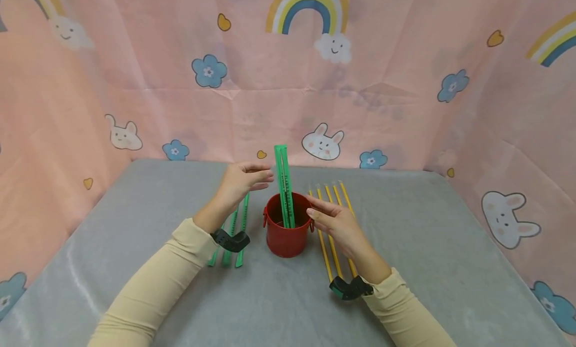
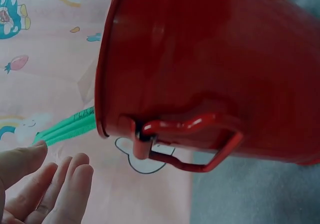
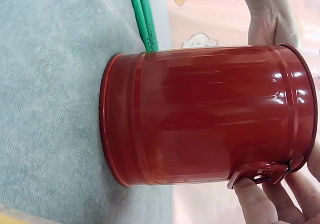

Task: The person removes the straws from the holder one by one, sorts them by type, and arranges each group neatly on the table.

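A red metal bucket [image 1: 286, 241] with small side handles stands upright between the hands. Two long, narrow green packets [image 1: 283, 187] with printed lettering lean inside it and rise above its rim. My left hand [image 1: 249, 179] hovers left of their upper ends, its thumb apart from the fingers and nothing held; the left wrist view shows the fingers [image 2: 75, 184] close to the green packets' tips. With thumb and fingers, my right hand [image 1: 337, 224] holds the bucket's right side by the rim. In the right wrist view the thumb [image 3: 255, 201] lies on the handle [image 3: 250, 170].
Three more green packets [image 1: 244, 222] lie on the grey cloth-covered table [image 1: 270, 307] left of the bucket, partly behind the left wrist. Several thin yellow sticks [image 1: 324, 247] lie to its right, partly under the right hand. A pink patterned curtain [image 1: 387, 87] surrounds the table's back and sides.
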The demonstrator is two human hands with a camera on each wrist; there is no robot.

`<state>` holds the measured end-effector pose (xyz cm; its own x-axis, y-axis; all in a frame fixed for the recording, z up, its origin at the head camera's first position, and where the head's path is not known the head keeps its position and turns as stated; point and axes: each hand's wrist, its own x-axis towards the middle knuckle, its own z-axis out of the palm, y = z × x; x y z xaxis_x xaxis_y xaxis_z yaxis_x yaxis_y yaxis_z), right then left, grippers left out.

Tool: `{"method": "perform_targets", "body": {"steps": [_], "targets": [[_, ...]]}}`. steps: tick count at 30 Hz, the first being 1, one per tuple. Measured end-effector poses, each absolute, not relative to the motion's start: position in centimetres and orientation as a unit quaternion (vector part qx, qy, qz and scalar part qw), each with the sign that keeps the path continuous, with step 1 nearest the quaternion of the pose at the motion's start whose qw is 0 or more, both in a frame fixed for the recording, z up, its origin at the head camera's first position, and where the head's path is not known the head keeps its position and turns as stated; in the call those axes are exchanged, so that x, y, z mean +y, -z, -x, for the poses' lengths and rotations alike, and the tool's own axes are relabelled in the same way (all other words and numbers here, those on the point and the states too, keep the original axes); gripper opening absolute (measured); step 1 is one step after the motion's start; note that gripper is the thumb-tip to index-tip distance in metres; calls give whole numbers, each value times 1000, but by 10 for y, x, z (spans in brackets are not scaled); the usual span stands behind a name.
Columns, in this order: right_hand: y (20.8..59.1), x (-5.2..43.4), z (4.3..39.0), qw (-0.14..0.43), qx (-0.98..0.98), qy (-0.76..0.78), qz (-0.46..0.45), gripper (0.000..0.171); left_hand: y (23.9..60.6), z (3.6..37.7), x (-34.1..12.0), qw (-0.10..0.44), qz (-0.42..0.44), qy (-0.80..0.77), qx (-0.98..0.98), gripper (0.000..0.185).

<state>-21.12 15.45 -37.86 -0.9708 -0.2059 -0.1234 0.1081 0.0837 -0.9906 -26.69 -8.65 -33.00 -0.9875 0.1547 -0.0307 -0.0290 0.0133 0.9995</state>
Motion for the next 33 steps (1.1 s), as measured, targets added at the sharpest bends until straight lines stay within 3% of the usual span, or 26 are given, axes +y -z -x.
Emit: {"method": "perform_targets", "body": {"steps": [33], "targets": [[378, 154, 211, 118, 728, 675, 23, 50, 337, 270, -61, 54, -33, -696, 716, 39]]}}
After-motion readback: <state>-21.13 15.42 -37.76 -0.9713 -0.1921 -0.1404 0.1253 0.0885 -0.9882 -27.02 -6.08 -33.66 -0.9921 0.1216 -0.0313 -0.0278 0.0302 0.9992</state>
